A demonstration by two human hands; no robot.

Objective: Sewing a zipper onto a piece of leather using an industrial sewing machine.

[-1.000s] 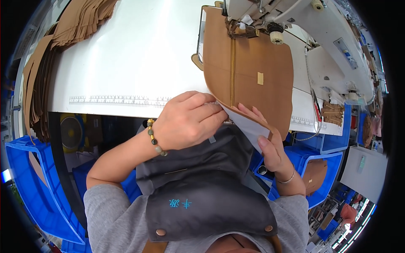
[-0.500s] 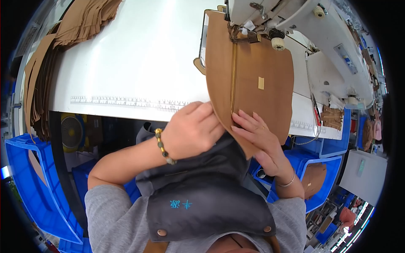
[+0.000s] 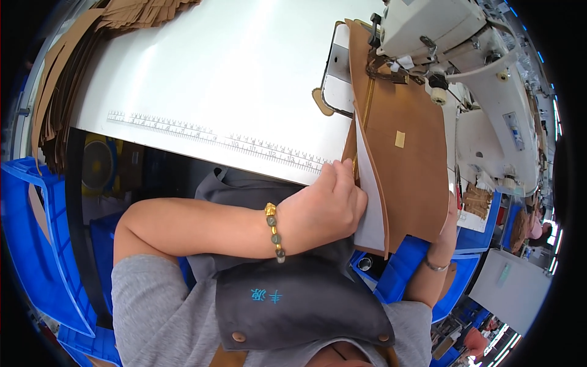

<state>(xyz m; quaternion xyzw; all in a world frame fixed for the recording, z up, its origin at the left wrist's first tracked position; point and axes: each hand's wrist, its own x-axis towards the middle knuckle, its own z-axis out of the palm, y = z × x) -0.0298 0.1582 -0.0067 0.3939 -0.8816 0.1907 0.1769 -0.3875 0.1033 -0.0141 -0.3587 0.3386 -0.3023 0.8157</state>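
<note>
- Brown leather-like panel with a curved outline (image 3: 416, 171), right of centre in the frame, reaches from beneath the white sewing machine head (image 3: 431, 27) at upper right down past the front edge of the white tabletop (image 3: 214, 73); a small pale-yellow rectangular patch (image 3: 400, 139) shows on its face.
- Its left side is raised, baring a smooth, pale grey-white underside (image 3: 369, 202) beside a narrow, gold-toned zipper (image 3: 369, 101) set in brown material.
- Left hand (image 3: 330, 205), just right of the frame's centre: nearly closed, fingers bent and bunched, the tips gripping the lower end of the zipper; the thumb is hidden. Its back faces the camera, and its outer side lies close against the pale underside.
- Left forearm: almost level, from a bent elbow at left of the frame toward the middle, with a bracelet of dark and gold beads (image 3: 273, 229) at the wrist.
- Right hand (image 3: 451, 211), right of centre: mostly hidden behind the panel's right edge, so how far it is open, or whether it grips, cannot be told.
- Right forearm: rises steeply from lower right, wearing a thin silver-coloured bangle (image 3: 436, 266).
</note>
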